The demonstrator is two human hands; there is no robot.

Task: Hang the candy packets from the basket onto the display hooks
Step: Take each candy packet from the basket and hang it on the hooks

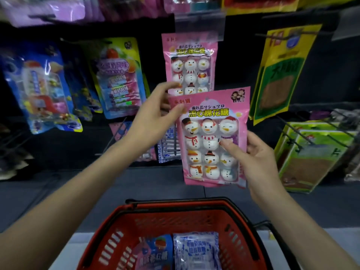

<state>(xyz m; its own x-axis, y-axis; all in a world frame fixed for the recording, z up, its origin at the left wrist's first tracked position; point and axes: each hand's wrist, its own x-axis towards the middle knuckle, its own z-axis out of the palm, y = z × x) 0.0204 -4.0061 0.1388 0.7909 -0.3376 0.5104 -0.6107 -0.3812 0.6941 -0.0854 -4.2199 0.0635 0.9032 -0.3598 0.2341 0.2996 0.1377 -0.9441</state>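
While the red slotted-plastic basket point(175, 230) sits below, both hands — left point(153, 117), right point(259, 158) — pinch a glossy pink snowman packet point(210, 137).

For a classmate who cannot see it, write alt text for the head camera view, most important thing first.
Two bare hands hold a pink snowman marshmallow packet before a dark display wall: the left hand pinches its top-left corner, the right hand grips its right edge. An identical hanging packet is just behind it. Below, a red basket holds two more packets.
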